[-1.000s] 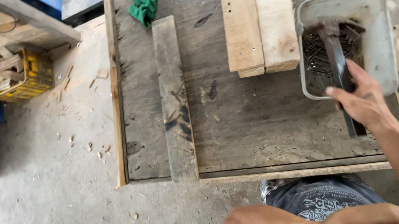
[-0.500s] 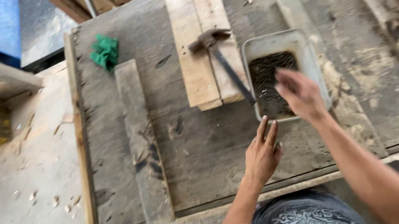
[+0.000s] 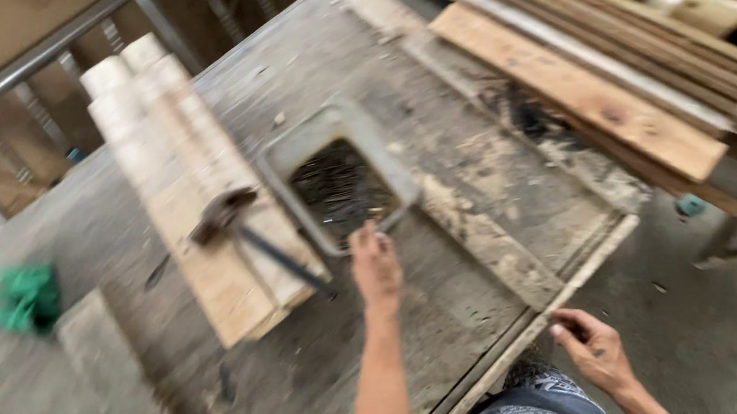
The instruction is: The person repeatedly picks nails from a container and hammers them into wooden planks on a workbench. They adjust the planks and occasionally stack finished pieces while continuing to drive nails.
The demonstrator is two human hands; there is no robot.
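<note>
I see the counter (image 3: 462, 117) swung hard across my view since half a second ago: it now runs on a slant, and the blur says my head is turning right. The pile of long boards (image 3: 600, 78) that sat at the far edge has come in large on the right, past the counter's end. The two pale planks (image 3: 186, 204) keep their place left of the tray, and the hammer (image 3: 237, 225) lies across them as before, head up-left, handle pointing toward me. The grey tray (image 3: 286, 166) of dark nails sits mid-counter, just beside the planks; my left hand (image 3: 375, 264), which hovered lower down a moment ago, has come up to its near rim, fingers bunched together, and I cannot tell whether they pinch a nail. My right hand (image 3: 595, 348), which was over the tray, has dropped back to the counter's near edge, fingers curled loosely, holding nothing I can make out. I judge the hands have traded places at the nails. No package, label or sign shows; the only strong colour is a crumpled green cloth (image 3: 28, 298) far left, and a small teal scrap (image 3: 690, 206) on the floor to the right.
</note>
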